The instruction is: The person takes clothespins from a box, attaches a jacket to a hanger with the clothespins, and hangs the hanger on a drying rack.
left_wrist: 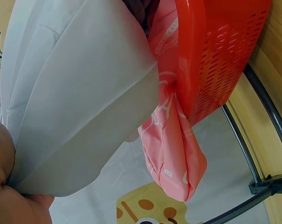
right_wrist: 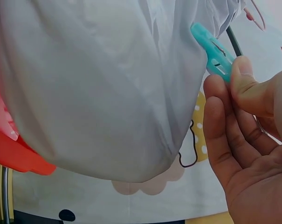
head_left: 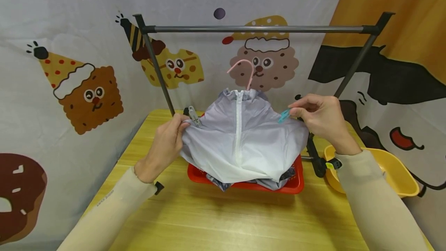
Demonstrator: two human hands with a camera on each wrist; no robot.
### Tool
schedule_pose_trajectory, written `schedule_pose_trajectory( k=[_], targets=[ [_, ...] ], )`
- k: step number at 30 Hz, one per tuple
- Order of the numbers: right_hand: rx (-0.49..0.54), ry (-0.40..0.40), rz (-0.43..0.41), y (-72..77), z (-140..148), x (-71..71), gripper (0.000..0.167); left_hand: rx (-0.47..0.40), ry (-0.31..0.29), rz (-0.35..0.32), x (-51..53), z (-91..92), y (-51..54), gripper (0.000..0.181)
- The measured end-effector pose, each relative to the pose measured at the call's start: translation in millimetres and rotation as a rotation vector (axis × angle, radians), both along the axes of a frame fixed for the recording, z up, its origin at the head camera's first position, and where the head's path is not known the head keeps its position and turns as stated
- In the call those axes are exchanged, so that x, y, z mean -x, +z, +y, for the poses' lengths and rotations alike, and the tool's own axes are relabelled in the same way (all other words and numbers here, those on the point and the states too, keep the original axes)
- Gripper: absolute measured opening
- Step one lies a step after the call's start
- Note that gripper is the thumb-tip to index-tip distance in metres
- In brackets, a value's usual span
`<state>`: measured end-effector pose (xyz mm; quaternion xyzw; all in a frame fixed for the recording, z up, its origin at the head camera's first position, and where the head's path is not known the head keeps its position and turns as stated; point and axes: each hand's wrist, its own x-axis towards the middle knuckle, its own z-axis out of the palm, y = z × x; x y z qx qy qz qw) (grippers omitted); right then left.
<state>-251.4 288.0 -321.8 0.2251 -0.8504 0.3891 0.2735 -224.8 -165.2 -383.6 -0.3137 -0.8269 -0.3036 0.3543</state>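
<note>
— Cream sleeves (head_left: 378, 204) are lying nearest the camera. Which way is the jacket (head_left: 209, 146) pointing?

— Its collar (head_left: 228, 94) is facing the rack (head_left: 258, 29), away from me. Its long axis is running along the white zip (head_left: 238, 127), from collar down toward me. The pink hanger (head_left: 249, 81) is showing its hook above the collar, tip turning left.

— Location?

— The jacket is spreading above the red basket (head_left: 297, 183), in front of the rack. Pink cloth (left_wrist: 173, 154) is hanging at the basket's edge.

— Fingers?

— My left hand (head_left: 162, 146) is pinching the jacket's edge, just beside a grey clip (head_left: 194, 116). My right hand (head_left: 322, 119) is clamping the teal clip (head_left: 284, 116) between thumb and index fingertip; its other fingers (right_wrist: 216, 130) are extending loosely.

— Is that clip biting?

— Its far end is slanting over the shoulder on my right; whether it is gripping cloth, I cannot tell.
</note>
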Motion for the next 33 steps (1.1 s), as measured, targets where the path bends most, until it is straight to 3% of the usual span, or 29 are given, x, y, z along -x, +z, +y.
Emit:
schedule_pose_trajectory(
  k=[15,33],
  targets=[
    [-0.019,0.003,-0.049,4.3,-4.0,-2.0,0.009,-0.003,0.000,0.027,-0.5,0.0,1.2,0.008],
    [-0.039,0.026,-0.007,3.6,-8.0,-3.4,0.011,-0.004,-0.002,0.029,0.1,1.7,0.2,0.009]
  ],
)
